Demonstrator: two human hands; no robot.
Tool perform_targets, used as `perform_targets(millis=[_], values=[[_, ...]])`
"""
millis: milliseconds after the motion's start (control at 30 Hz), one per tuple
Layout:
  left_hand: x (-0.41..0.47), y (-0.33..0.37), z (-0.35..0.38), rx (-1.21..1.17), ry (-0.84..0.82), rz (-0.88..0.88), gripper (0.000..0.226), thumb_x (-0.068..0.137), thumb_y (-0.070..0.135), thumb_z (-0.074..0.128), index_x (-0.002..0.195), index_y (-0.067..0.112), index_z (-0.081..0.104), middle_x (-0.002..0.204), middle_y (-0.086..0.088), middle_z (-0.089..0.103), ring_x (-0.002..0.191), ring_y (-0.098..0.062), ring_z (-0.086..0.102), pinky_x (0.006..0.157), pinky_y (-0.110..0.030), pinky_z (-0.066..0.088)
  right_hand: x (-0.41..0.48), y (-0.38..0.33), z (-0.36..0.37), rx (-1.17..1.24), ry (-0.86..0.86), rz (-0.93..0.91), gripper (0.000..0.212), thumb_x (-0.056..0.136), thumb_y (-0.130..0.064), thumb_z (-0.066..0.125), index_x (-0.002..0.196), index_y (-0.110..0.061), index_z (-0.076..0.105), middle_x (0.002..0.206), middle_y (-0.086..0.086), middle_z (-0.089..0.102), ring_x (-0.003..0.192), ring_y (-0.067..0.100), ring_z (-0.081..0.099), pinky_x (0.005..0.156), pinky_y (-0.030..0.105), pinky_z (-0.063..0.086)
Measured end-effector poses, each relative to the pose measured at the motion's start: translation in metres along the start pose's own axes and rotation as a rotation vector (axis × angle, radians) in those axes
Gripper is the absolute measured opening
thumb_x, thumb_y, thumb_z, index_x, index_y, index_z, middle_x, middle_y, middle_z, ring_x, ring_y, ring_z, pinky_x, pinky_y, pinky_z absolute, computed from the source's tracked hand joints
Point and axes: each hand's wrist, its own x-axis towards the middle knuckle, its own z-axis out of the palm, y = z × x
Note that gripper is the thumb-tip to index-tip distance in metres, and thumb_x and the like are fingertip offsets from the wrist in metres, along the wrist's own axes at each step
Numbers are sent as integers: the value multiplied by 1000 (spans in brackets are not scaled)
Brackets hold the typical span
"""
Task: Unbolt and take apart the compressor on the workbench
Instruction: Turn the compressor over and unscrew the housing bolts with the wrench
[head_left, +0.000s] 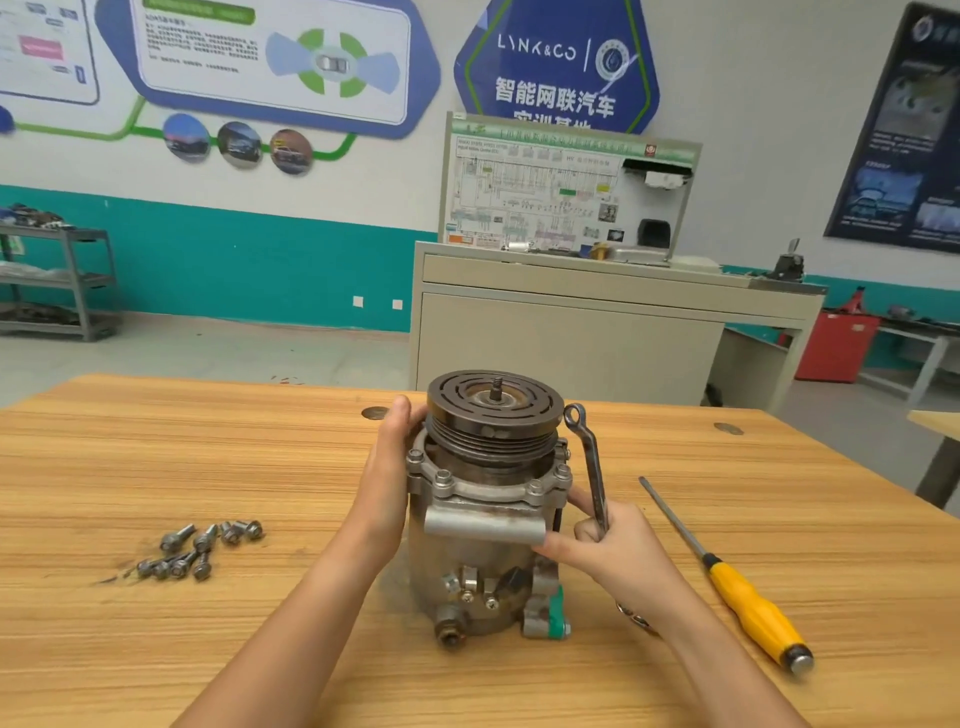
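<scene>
The metal compressor (478, 551) stands upright on the wooden workbench (156, 467), its grooved pulley (495, 415) on top. Several bolts sit in the flange ring below the pulley. My left hand (387, 467) grips the compressor's left side at the flange. My right hand (608, 545) holds a ring spanner (589, 457) upright beside the compressor's right side, its thumb touching the housing. The spanner's ring end stands level with the pulley.
Several loose bolts (200, 548) lie on the bench to the left. A yellow-handled screwdriver (727, 577) lies on the right. Behind the bench stand a beige cabinet with a wiring display board (566, 322), a grey shelf rack (57, 280) and a red box (836, 348).
</scene>
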Motion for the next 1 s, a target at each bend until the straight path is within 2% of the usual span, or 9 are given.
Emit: perform_targets(millis=[133,233,333,500,567,667,733,933,1000], values=[[-15,1,-5,-38,124,-42,69,71,85,33,104,33,65,102,6,72,104,-14,63,96,-43,45,-5,0,6,-32,-45,-8,53,51,-59,74,95,-73,48,45,-11,28,46,7,25,48,25,24],[-24,5,-5,-22,203,-31,48,81,76,32,101,42,60,90,31,67,100,1,56,91,-33,41,-8,1,15,-49,-13,-31,56,46,-68,73,97,-71,49,46,-11,27,47,11,24,52,26,26],[-25,5,-1,69,303,36,47,98,52,21,114,33,60,103,27,63,105,8,52,92,-22,39,-10,1,21,-31,18,-32,52,43,-69,73,92,-67,54,43,-13,28,45,7,25,55,27,27],[-18,-3,3,-1,429,86,34,103,39,23,110,29,55,98,25,58,95,14,51,75,-7,37,-7,5,20,16,2,-31,36,56,-50,79,80,-66,57,44,-12,29,44,6,26,62,32,38],[-13,-7,3,-25,437,86,37,103,37,24,110,24,58,99,21,61,97,8,55,78,-10,41,-3,6,21,22,0,-23,29,50,-59,76,75,-61,60,44,-12,29,44,7,26,69,33,40],[4,-10,-1,-34,438,80,40,104,34,25,116,16,59,104,12,62,106,-7,56,88,-19,41,9,9,22,-36,44,-32,58,39,-71,71,84,-35,63,43,-13,31,44,5,27,58,29,31],[15,-11,-2,-31,453,81,36,104,31,26,117,18,57,105,10,61,109,-9,54,88,-17,40,19,10,25,-73,52,-19,64,39,-72,70,86,-31,60,43,-14,33,43,2,29,53,28,30],[36,-17,-4,-7,470,80,33,103,29,28,114,18,56,105,6,61,110,-13,54,93,-25,41,36,2,27,-62,-4,35,29,57,-59,73,79,-62,56,44,-15,34,44,0,33,56,25,35],[37,-18,-4,7,463,90,31,103,30,27,113,20,55,107,5,61,110,-12,54,93,-25,40,31,-1,26,-68,10,28,20,64,-54,69,82,-56,59,43,-15,35,41,-1,34,51,19,34]])
